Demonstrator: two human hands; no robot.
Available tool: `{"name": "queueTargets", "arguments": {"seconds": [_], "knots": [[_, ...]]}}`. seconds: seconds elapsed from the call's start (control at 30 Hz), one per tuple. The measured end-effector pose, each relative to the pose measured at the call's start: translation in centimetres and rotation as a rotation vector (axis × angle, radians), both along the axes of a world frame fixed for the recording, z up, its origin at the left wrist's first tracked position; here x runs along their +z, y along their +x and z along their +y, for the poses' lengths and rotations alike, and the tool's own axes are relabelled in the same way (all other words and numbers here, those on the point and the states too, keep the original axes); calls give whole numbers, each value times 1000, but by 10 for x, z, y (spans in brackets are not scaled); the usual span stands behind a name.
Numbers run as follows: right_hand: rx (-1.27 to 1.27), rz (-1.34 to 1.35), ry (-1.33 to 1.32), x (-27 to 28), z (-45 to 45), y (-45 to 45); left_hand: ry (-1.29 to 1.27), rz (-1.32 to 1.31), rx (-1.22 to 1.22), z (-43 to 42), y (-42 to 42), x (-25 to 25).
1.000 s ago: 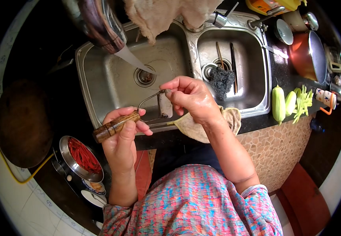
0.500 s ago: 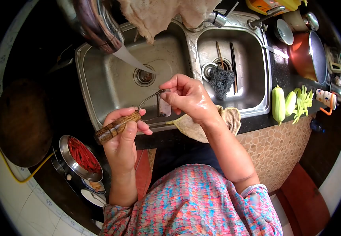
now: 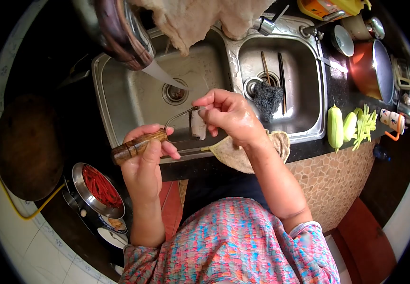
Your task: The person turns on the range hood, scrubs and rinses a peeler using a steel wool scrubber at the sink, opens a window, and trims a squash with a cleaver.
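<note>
Two bare hands grip a wooden-handled peeler (image 3: 138, 146) at the left basin's (image 3: 120, 94) 6 o'clock edge.
The left hand (image 3: 144, 163) is wrapped around the handle; the right hand's (image 3: 232, 117) fingertips pinch the metal frame. Green squash (image 3: 335, 127) lies toward 3 o'clock.

A kitchen: 2-basin steel sink (image 3: 234, 59) with scourer (image 3: 267, 98), green vegetables (image 3: 336, 127) and reddish pot (image 3: 363, 66) on the dark counter (image 3: 337, 88).

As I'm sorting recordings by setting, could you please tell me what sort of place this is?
Probably a home kitchen: it has a double-bowl steel sink, a metal bowl of what look like red chili peppers, and pale green gourds on the dark counter.
</note>
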State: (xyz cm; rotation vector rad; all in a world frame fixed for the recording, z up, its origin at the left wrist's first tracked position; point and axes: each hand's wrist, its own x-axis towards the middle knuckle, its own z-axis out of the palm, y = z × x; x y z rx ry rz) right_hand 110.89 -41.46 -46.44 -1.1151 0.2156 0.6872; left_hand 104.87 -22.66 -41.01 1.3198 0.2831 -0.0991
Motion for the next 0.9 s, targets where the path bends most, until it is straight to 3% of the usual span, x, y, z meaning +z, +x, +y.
{"name": "queueTargets", "arguments": {"seconds": [0.33, 0.43, 0.57, 0.73, 0.9], "knots": [[21, -95, -114, 0, 14, 28, -9, -46, -40, 13, 27, -2], [-7, -114, 63, 2, 11, 30, 2, -82, -57, 19, 29, 1], [-5, -69, 70, 6, 10, 29, -12, -76, -53, 16, 25, 3], [84, -170, -120, 8, 11, 28, 9, -90, -94, 16, 20, -1], [81, -165, -53, 8, 4, 27, -13, -85, -86, 15, 18, 0]]}}
